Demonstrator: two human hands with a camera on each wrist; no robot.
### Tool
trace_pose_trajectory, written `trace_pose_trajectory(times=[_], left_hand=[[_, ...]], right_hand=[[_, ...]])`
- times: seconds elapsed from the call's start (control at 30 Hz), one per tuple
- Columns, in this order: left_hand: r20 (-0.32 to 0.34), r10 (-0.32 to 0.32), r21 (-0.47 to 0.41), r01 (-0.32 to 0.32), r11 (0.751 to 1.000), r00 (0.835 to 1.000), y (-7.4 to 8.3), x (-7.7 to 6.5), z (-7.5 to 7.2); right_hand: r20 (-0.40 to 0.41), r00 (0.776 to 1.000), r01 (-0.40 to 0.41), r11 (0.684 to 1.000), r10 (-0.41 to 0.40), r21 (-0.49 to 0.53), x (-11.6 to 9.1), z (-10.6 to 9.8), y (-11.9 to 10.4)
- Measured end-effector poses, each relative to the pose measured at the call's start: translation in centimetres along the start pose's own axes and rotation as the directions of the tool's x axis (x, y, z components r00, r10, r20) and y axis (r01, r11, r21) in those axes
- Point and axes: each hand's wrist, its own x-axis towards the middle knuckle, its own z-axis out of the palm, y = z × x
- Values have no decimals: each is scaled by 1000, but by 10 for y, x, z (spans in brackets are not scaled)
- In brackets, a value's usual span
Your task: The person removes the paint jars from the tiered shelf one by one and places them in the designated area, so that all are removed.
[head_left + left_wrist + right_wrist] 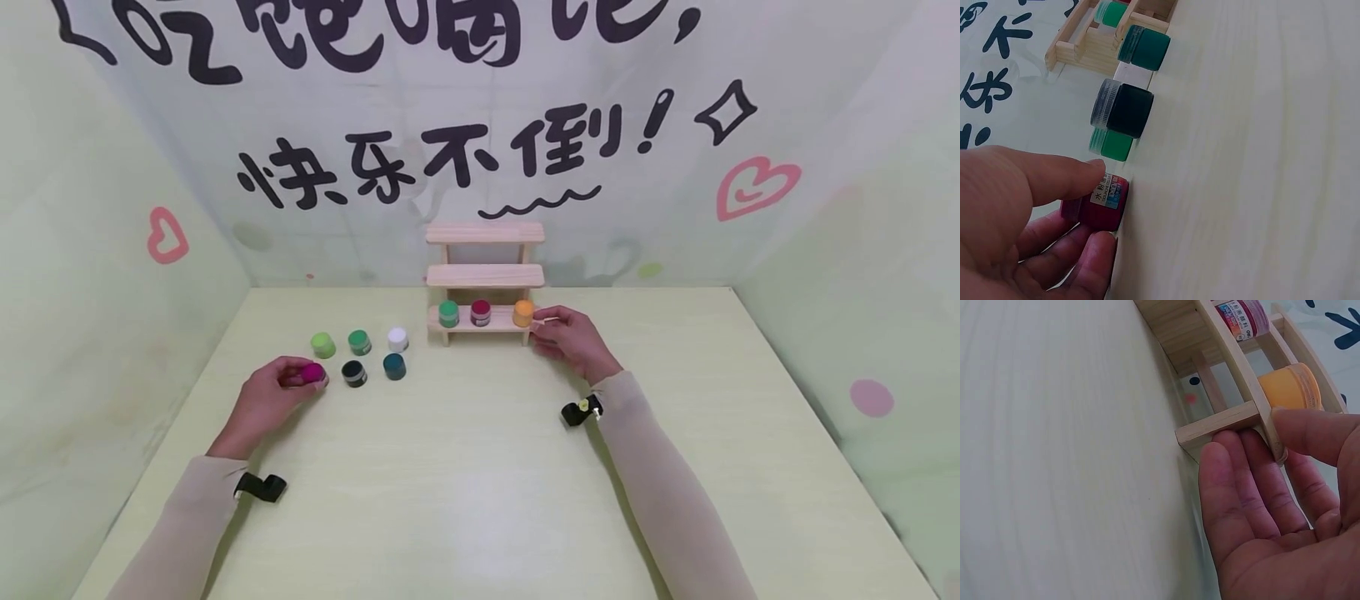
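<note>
My left hand (266, 400) pinches a magenta paint jar (1109, 201) between thumb and fingers, its lid (312, 372) upward, low at the table. Beside it stand jars with light green (323, 345), green (360, 342), white (398, 339), black (354, 372) and teal (394, 366) lids. A three-tier wooden stand (485, 276) is at the back; its lowest tier holds a green jar (448, 313), a dark red jar (481, 312) and an orange jar (523, 313). My right hand (572, 340) grips that tier's right end, thumb (1310, 434) on top beside the orange jar, fingers below.
The stand's two upper tiers rise behind the jars. A printed cloth (480, 108) with dark lettering hangs behind the pale table (465, 483), and more cloth flanks both sides. A dark wrist device (260, 487) shows at the left cuff, another (581, 410) at the right.
</note>
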Motion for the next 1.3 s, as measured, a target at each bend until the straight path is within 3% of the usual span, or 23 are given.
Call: trace_pose_trajectory(times=[0.27, 0.67, 1.03, 1.3], left_hand=[[11, -3, -15, 4, 1000, 1000, 1, -2, 0], [-47, 45, -20, -46, 999, 998, 2, -4, -4], [-161, 57, -69, -69, 995, 985, 30, -7, -8], [-178, 87, -109, -108, 988, 980, 49, -2, 0]], right_hand=[[-5, 1000, -6, 1000, 6, -6, -1, 0, 1], [2, 1000, -3, 1000, 3, 3, -3, 1, 4], [-4, 1000, -12, 1000, 12, -24, -2, -2, 3], [4, 1000, -4, 1000, 4, -9, -2, 2, 0]])
